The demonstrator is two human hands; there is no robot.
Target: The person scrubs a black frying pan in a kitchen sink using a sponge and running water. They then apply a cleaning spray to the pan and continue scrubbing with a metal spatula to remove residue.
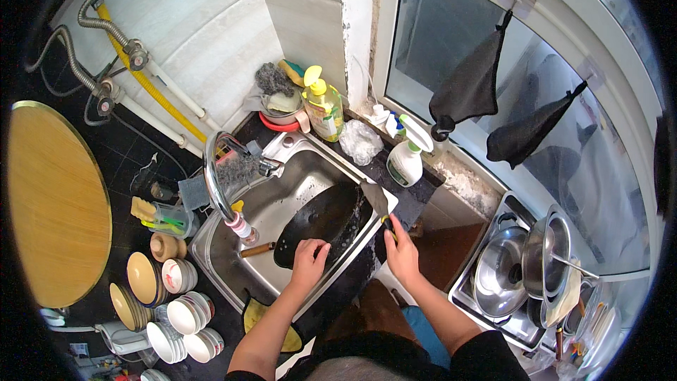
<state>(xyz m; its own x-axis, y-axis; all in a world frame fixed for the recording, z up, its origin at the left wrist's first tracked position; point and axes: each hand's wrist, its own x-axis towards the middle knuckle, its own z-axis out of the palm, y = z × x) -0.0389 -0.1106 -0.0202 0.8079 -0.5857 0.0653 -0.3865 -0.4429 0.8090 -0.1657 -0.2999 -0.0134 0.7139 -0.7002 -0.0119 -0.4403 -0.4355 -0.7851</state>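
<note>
A black wok (321, 220) lies tilted in the steel sink (243, 279), wet spots on its dark inside. Its wooden handle (258, 249) points left, toward the tap. My left hand (309, 262) has its fingers curled over the wok's near rim. In my right hand (403, 252), at the sink's right edge, is a spatula (375, 199) with a black and yellow handle. The spatula's flat grey blade points up and away, over the wok's right side. The curved chrome tap (211, 176) stands at the sink's left.
Behind the sink are a yellow soap pump bottle (324, 109), a crumpled plastic bag (360, 142) and a white spray bottle (405, 162). Stacked bowls (187, 314) crowd the left counter. Steel pots (502, 271) stand on a rack at right. Black cloths (469, 81) hang by the window.
</note>
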